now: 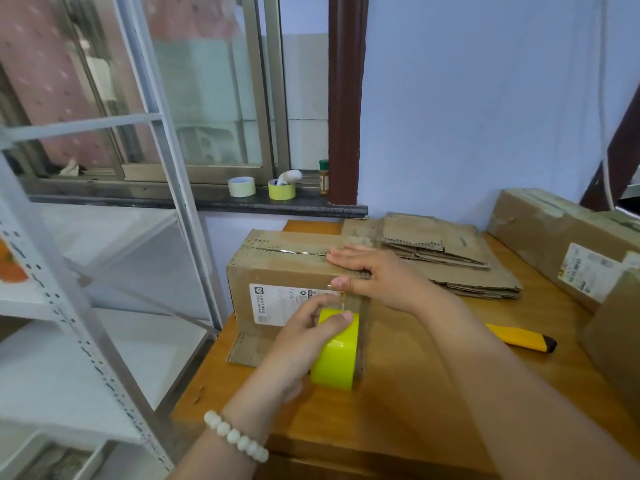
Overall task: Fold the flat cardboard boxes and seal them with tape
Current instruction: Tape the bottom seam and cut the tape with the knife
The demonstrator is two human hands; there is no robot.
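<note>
Left hand [308,329] grips tape roll [336,358], fingers curled round it, at box [277,268] front. Right hand [375,275] presses box top, fingers straight, together.

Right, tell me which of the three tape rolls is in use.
The bright yellow-green roll gripped by the left hand against the box front. The other two sit on the windowsill: a pale roll and a yellow-green one holding something white.

I have one view: head-worn wide-angle camera, facing forward and down, close over orange-brown wooden table [374,420].
</note>
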